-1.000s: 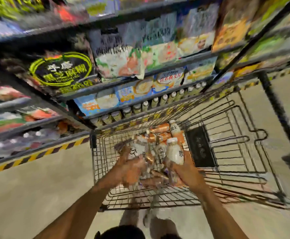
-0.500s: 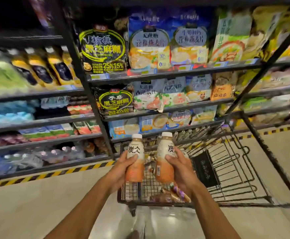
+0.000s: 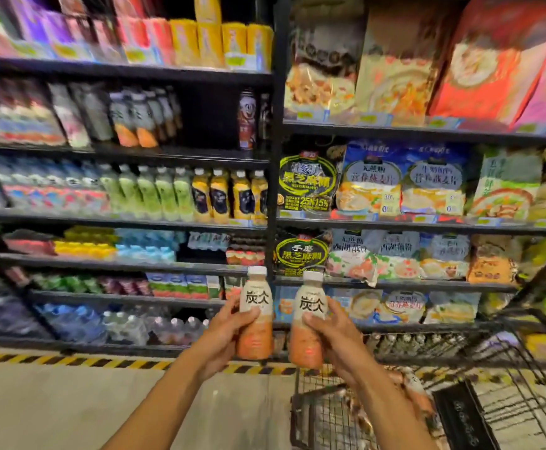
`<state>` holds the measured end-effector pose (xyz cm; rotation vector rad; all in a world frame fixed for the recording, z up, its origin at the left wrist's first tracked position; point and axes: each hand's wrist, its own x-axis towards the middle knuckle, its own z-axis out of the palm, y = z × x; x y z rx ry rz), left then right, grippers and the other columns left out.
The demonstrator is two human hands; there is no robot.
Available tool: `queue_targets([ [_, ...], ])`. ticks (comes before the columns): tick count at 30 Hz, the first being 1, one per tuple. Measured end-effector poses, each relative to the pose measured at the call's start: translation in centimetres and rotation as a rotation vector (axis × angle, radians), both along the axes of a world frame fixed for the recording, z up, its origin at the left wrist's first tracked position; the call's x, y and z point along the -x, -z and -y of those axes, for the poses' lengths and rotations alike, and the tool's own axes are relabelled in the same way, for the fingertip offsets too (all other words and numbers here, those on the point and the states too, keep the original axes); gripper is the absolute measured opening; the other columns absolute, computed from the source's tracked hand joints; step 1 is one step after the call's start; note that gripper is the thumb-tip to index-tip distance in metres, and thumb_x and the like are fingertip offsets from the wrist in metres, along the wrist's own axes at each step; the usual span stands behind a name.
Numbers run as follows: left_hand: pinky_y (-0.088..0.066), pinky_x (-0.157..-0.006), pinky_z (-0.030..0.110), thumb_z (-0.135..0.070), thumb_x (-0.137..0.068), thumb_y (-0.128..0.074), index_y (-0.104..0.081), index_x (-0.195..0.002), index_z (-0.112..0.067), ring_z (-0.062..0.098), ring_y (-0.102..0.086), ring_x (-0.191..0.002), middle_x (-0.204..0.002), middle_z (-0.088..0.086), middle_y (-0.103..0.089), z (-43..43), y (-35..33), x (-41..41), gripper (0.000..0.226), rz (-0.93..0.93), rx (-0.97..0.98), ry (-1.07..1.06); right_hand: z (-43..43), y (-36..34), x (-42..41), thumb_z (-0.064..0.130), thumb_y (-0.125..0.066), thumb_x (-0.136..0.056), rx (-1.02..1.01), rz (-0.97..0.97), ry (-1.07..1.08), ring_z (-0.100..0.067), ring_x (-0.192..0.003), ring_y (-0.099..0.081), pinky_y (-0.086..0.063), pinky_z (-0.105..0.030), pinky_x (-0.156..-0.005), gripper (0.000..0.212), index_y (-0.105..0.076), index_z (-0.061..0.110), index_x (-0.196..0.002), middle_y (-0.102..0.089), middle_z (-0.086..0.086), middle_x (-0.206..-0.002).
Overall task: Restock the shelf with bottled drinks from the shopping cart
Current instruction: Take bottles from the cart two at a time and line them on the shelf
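My left hand (image 3: 221,339) grips a white-and-orange bottled drink (image 3: 254,315) upright, and my right hand (image 3: 333,339) grips a second matching bottle (image 3: 309,319) beside it. Both bottles are raised in front of the black shelf unit (image 3: 180,151). Similar orange-bottomed bottles (image 3: 135,125) stand on the second shelf from the top at the left, with a dark gap to their right. The wire shopping cart (image 3: 330,414) stands at the lower right, with more bottles lying in it, partly hidden by my right arm.
Green and yellow drink bottles (image 3: 184,196) fill the middle left shelf. Bagged cereals (image 3: 395,186) fill the right bay. A black upright post (image 3: 273,141) divides the bays. Yellow-black hazard tape (image 3: 70,360) runs along the floor at the shelf's foot.
Both hands took one bottle each out of the cart and lifted them. The view swung up from the cart toward the upper shelves.
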<state>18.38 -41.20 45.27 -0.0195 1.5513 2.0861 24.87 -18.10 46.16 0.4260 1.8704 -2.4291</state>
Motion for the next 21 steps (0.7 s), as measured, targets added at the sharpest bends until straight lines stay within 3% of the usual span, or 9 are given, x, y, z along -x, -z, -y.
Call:
queue_targets([
  [1,-0.06,-0.086,0.044,-0.015,-0.086,-0.074,-0.052,-0.137,-0.015,0.033,-0.068,-0.116,-0.125,0.014,-0.071,1.4,-0.5,0.8,0.055,-0.023,0.001,-0.019,1.3,-0.5,1.1,0.044,-0.102,-0.046,-0.044,-0.019,0.004,-0.029,-0.106,-0.074,-0.057,-0.046,-0.094,0.105,-0.055,0.016,-0.136,-0.077,-0.012,-0.117],
  [3,-0.06,-0.078,0.038,-0.014,-0.086,-0.075,-0.054,-0.133,-0.016,0.028,-0.072,-0.108,-0.119,0.012,-0.074,4.2,-1.4,2.7,0.052,-0.073,0.009,-0.042,4.2,-1.4,3.4,0.034,-0.099,-0.053,-0.094,-0.061,0.011,-0.029,-0.102,-0.075,-0.059,-0.046,-0.091,0.092,-0.056,0.02,-0.133,-0.079,-0.01,-0.11],
  [7,-0.057,-0.092,0.052,-0.015,-0.08,-0.082,-0.051,-0.136,-0.019,0.036,-0.07,-0.111,-0.12,0.016,-0.073,10.4,-2.7,7.8,0.065,-0.132,0.04,-0.048,10.4,-3.4,8.6,0.02,-0.091,-0.066,-0.145,-0.133,0.007,-0.032,-0.104,-0.075,-0.059,-0.052,-0.093,0.076,-0.056,0.023,-0.134,-0.078,-0.01,-0.112],
  [9,-0.058,-0.089,0.049,-0.011,-0.085,-0.077,-0.055,-0.132,-0.019,0.035,-0.071,-0.108,-0.116,0.015,-0.075,13.6,-3.7,10.7,0.053,-0.185,0.057,-0.046,13.6,-4.6,11.6,0.012,-0.089,-0.069,-0.144,-0.161,0.028,-0.033,-0.101,-0.075,-0.06,-0.048,-0.086,0.07,-0.058,0.022,-0.131,-0.079,-0.011,-0.11],
  [11,-0.058,-0.087,0.046,-0.01,-0.088,-0.074,-0.058,-0.13,-0.019,0.033,-0.072,-0.107,-0.115,0.012,-0.076,16.5,-4.9,13.4,0.046,-0.217,0.057,-0.041,16.8,-5.8,14.5,0.017,-0.09,-0.063,-0.149,-0.19,0.035,-0.032,-0.1,-0.075,-0.06,-0.044,-0.083,0.072,-0.06,0.017,-0.129,-0.079,-0.01,-0.109],
  [13,-0.059,-0.086,0.044,-0.01,-0.089,-0.073,-0.058,-0.13,-0.017,0.032,-0.072,-0.107,-0.115,0.012,-0.076,19.3,-6.1,16.0,0.044,-0.233,0.04,-0.029,19.7,-7.0,17.3,0.023,-0.091,-0.06,-0.156,-0.214,0.046,-0.031,-0.103,-0.075,-0.059,-0.043,-0.085,0.073,-0.063,0.014,-0.128,-0.079,-0.01,-0.11],
  [16,-0.059,-0.083,0.04,-0.009,-0.089,-0.073,-0.059,-0.127,-0.021,0.028,-0.073,-0.104,-0.114,0.01,-0.077,23.0,-7.8,19.6,0.042,-0.253,0.02,-0.053,23.1,-8.5,21.4,0.014,-0.09,-0.067,-0.16,-0.24,0.053,-0.029,-0.103,-0.075,-0.058,-0.045,-0.09,0.066,-0.064,0.015,-0.128,-0.079,-0.01,-0.111],
  [19,-0.057,-0.093,0.05,-0.019,-0.082,-0.082,-0.056,-0.132,-0.026,0.028,-0.072,-0.108,-0.117,0.007,-0.076,26.0,-9.1,23.6,0.057,-0.273,0.013,-0.054,25.8,-9.9,25.3,0.011,-0.09,-0.073,-0.195,-0.259,0.045,-0.027,-0.106,-0.074,-0.058,-0.049,-0.094,0.064,-0.064,0.019,-0.13,-0.078,-0.006,-0.114],
  [21,-0.056,-0.089,0.046,-0.028,-0.073,-0.09,-0.053,-0.137,-0.026,0.026,-0.072,-0.11,-0.12,0.006,-0.075,27.6,-9.7,26.4,0.074,-0.277,-0.003,-0.059,27.4,-10.7,27.8,0.008,-0.088,-0.078,-0.224,-0.282,0.057,-0.024,-0.106,-0.074,-0.059,-0.046,-0.091,0.057,-0.065,0.023,-0.128,-0.078,-0.003,-0.114],
])
